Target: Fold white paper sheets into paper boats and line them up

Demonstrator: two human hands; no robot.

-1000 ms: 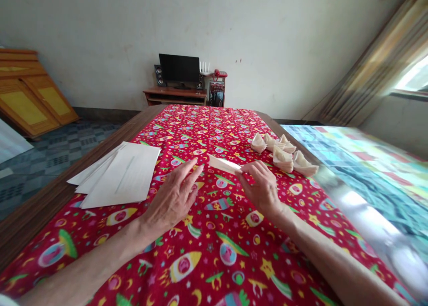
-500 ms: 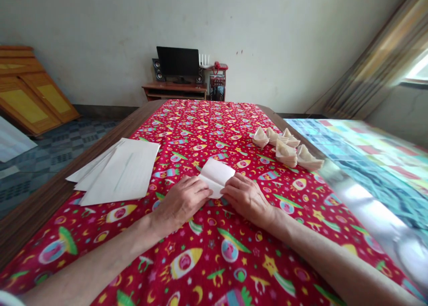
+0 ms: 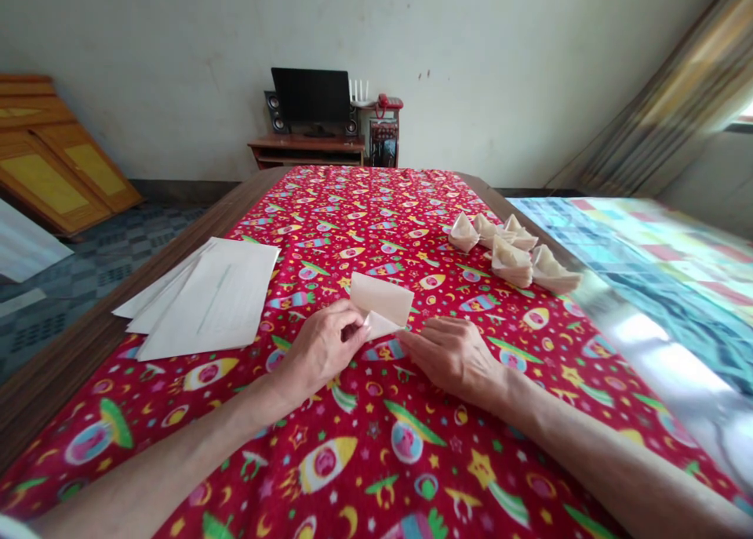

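A small sheet of white folded paper lies on the red patterned tablecloth, its near left corner turned up into a slanted flap. Thumb and forefinger of my left hand pinch that corner. My right hand rests on the cloth at the paper's near right corner, fingers stretched out and a fingertip touching the edge; its thumb is hidden. Several folded paper boat-like shapes, some nested in stacks, stand at the right side of the table. Over on the left lies a fanned pile of white paper sheets.
The red tablecloth covers a table with a brown wooden edge. Beyond its far end are a monitor and a red telephone. A bed stands at the right, a wooden cabinet at the left.
The paper's near left corner has been lifted and folded inward by my left hand. My right hand has slid slightly right, its fingers straighter. The camera view has tilted down a little.
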